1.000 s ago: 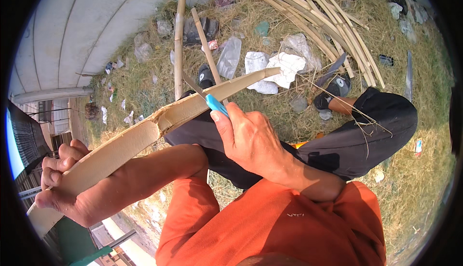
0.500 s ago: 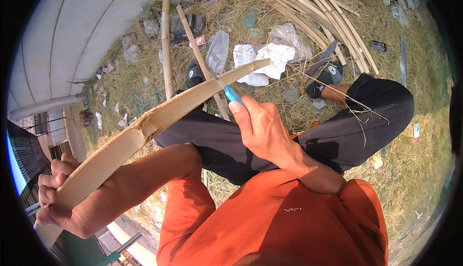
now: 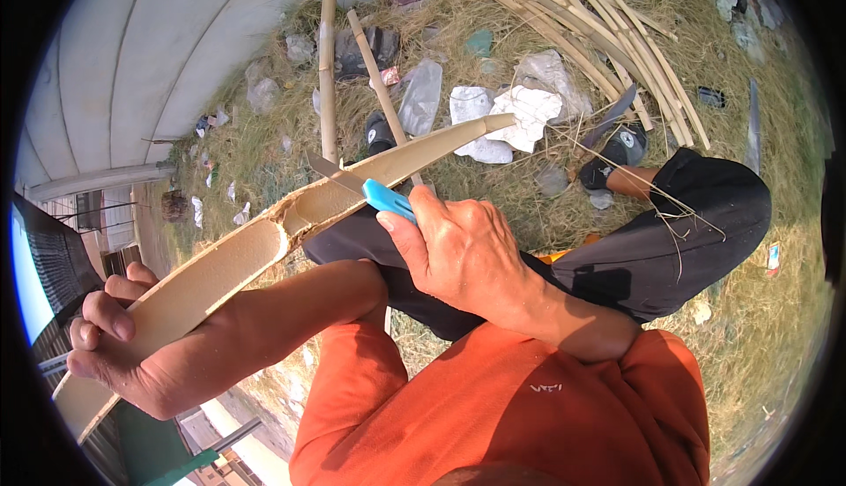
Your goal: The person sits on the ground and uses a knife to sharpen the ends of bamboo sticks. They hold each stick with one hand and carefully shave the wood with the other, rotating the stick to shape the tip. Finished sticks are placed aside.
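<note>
A split length of bamboo [image 3: 231,261], pale and hollow on its upper side, runs slantwise from the lower left to the middle. My left hand [image 3: 141,341] is wrapped round its near end, fingers over the far edge. A rough node ridge crosses the strip near its middle. My right hand [image 3: 454,244] grips a knife [image 3: 388,198] by its light blue handle. The blade lies across the strip's hollow face, just beyond the node, its tip pointing up and left past the strip's far edge.
Several long bamboo strips [image 3: 608,23] lie on dry grass at the far right. White stone pieces [image 3: 529,116] sit beyond the strip. A bamboo pole [image 3: 327,72] leans near a grey wall [image 3: 159,54]. A dark curved blade [image 3: 610,116] rests beside my right shoe [image 3: 624,147].
My right hand has drawn the knife left along the bamboo toward the node, and the blade now lies more across it. My left hand keeps its hold. The whole view has shifted slightly.
</note>
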